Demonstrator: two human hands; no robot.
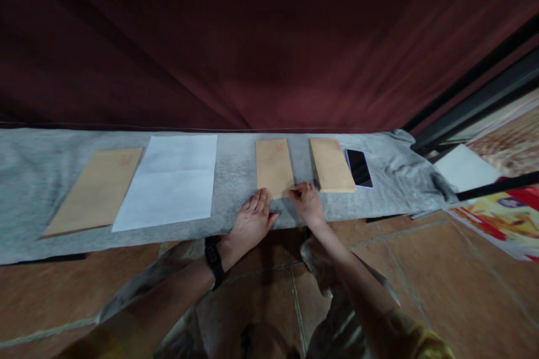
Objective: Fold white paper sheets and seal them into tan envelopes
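A brown paper envelope [274,167] with a faint reddish mark near its top lies flat in front of me. My left hand [251,217], a dark watch on its wrist, rests with fingers stretched out on the envelope's lower left corner. At the lower right corner, my right hand [308,203] has its fingers curled and pinched on the envelope's edge. Just right of it lies a thick stack of brown envelopes [332,165]. On the left, a white sheet of paper [168,182] with a faint crease across it lies beside more brown envelope paper [96,188].
A grey cloth [233,162] covers the long, narrow surface. Beside the stack lies a phone [360,168] with a dark screen. A dark red curtain [261,45] hangs behind. Dark metal bars [484,90] and a colourful printed package [501,216] are at right, above a tiled floor [442,269].
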